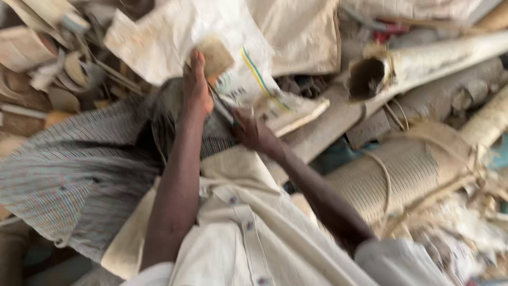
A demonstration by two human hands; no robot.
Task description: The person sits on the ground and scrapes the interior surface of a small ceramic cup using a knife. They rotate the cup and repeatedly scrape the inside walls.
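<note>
A wide spread of striped grey cloth [79, 175] fills the left half of the head view, draped loosely and running up under both arms toward the middle of the frame. Below it and toward the near edge lies a cream shirt [248, 233] with a buttoned placket, partly overlapping the striped cloth. Along the right side lie several pale pipes, one large ribbed pipe [391, 175] low on the right and one open-ended pipe [423, 61] higher up, its dark mouth facing left. Above the hands sits a white woven sack [233, 47] with a green and yellow stripe, crumpled over other cream fabric. At the upper left is a heap of wood scraps [47, 63], curved offcuts and thin strips tangled together. The left hand [197, 87] reaches up the middle of the frame, its fingers closed around the top edge of the striped cloth, touching the lower edge of the sack. The right hand [253, 132] lies just beside it to the right, curled around a thin dark tool [223, 108] that slants up toward the left hand; motion blur hides what kind of tool it is. The tool's tip lies against the gathered cloth between the two hands.
</note>
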